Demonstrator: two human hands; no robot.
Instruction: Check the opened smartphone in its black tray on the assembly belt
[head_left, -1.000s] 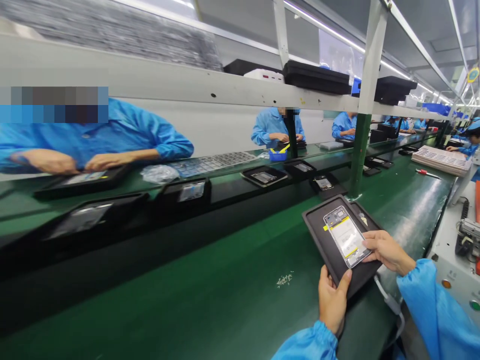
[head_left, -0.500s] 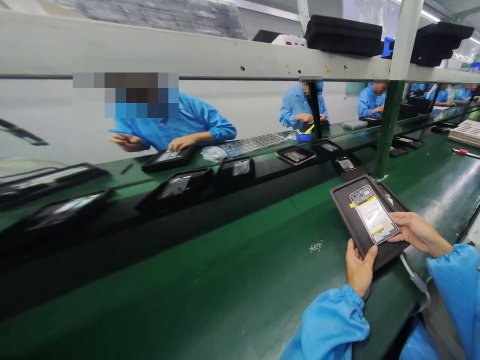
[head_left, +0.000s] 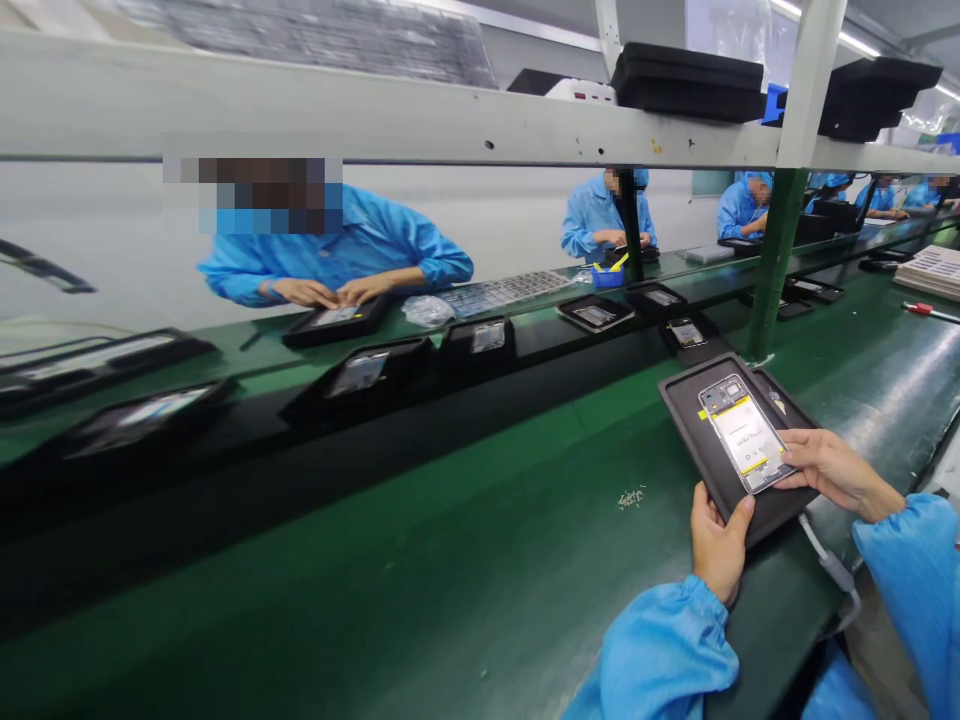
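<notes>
Left hand [head_left: 716,545] grips the black tray [head_left: 694,425] edge; right hand [head_left: 825,465] fingers pinch the phone [head_left: 744,432] lying in it

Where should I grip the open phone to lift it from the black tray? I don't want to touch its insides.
Probably by the long side edges of the phone, coming from above at its near end beside the right hand. It lies flat, face open, in the tray, so only the rim is safe.

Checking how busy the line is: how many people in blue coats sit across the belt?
5 at least: one far left, one mid, one by the green post, two far right; more may be hidden.
</notes>
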